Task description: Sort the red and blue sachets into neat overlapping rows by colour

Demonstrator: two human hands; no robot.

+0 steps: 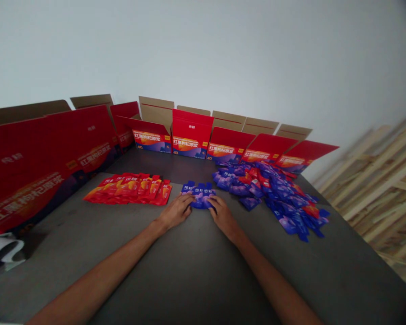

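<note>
Three purple sachets (199,197) lie side by side and slightly overlapping on the grey table, straight in front of me. My left hand (177,210) holds their left edge, with its fingers curled over the outer sachet. At the opposite edge, my right hand (222,217) grips the right sachet between thumb and fingers. To the left of my hands, several red sachets (131,188) are fanned out in an overlapping row. A loose heap of purple sachets (280,198), with some red ones mixed in, spreads to the right.
Open red cartons (189,135) line the table's back edge along the wall. Larger red cartons (37,167) stand at the left. A white and black item (3,253) lies at the left front. Wooden slats (389,189) stand beyond the right edge of the table (196,275).
</note>
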